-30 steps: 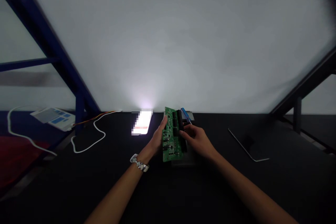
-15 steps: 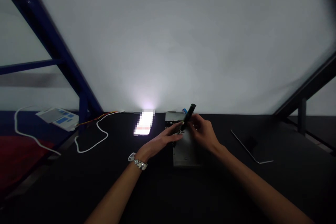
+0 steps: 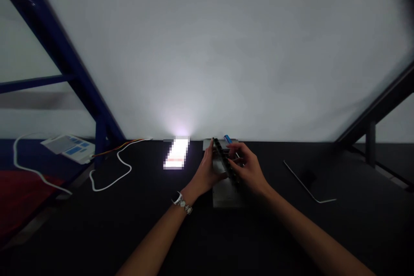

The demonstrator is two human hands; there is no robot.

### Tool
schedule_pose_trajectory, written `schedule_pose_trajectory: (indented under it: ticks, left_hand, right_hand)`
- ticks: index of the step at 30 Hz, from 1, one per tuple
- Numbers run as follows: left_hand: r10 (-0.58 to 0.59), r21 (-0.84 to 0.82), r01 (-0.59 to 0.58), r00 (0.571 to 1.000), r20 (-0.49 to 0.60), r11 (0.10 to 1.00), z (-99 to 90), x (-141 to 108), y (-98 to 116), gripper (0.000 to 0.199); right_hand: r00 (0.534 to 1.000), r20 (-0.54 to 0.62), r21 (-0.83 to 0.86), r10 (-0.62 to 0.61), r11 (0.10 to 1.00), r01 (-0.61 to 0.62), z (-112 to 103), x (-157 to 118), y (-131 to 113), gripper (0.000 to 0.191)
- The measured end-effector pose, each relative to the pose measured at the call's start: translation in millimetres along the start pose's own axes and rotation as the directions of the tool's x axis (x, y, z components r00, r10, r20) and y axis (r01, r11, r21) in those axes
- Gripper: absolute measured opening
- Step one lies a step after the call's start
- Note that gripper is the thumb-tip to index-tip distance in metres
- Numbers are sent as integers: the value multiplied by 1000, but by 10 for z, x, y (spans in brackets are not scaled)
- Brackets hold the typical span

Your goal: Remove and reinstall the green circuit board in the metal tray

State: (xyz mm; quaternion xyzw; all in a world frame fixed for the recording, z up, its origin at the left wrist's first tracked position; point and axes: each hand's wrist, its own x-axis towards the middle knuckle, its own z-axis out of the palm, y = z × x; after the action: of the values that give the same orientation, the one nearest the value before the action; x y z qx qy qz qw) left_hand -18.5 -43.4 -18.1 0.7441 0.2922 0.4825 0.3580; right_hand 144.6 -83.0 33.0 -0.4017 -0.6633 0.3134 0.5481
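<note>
Black table [image 3: 291, 233] across the lower frame, white cable [image 3: 113, 184] at the left, metal plate [image 3: 226, 195] at centre, and a blue-handled screwdriver [image 3: 228, 139] just beyond it. Above the plate, a circuit board [image 3: 225, 161], probably edge-on in this dim view, its long axis running from upper left to lower right. Left hand [image 3: 205, 172] along its left side, right hand [image 3: 250, 172] on its right and nearer its lower end, fingers [image 3: 236, 155] closed narrowly against it.
</note>
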Motion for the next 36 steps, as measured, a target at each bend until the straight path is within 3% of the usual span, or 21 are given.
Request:
schedule_pose_trajectory:
  ticks: [3,10,17,23,28,36]
  left_hand:
    - [13,109,-5,998,-66,994,33,23,2,105]
    - [54,233,-45,998,-31,971,-128,16,142,99]
    - [127,365,-94,990,-67,926,-364,30,234,97]
    - [140,332,-94,983,-115,938,-386,46,331,96]
    - [142,297,-103,984,-112,949,-372,44,362,86]
    - [116,230,-85,986,-123,969,-322,37,419,62]
  right_hand:
    - [997,33,-72,63,996,-61,-17,-30,-21,14]
    - [980,115,-114,161,982,-148,-71,-57,-165,23]
    - [974,121,-161,191,972,-171,-271,-34,41,23]
    - [956,198,-57,218,976,-210,-338,-43,58,24]
    - [905,304,41,297,945,-324,-401,-112,89,32]
    - [874,316,279,370,844,-458,-336,-151,209,36]
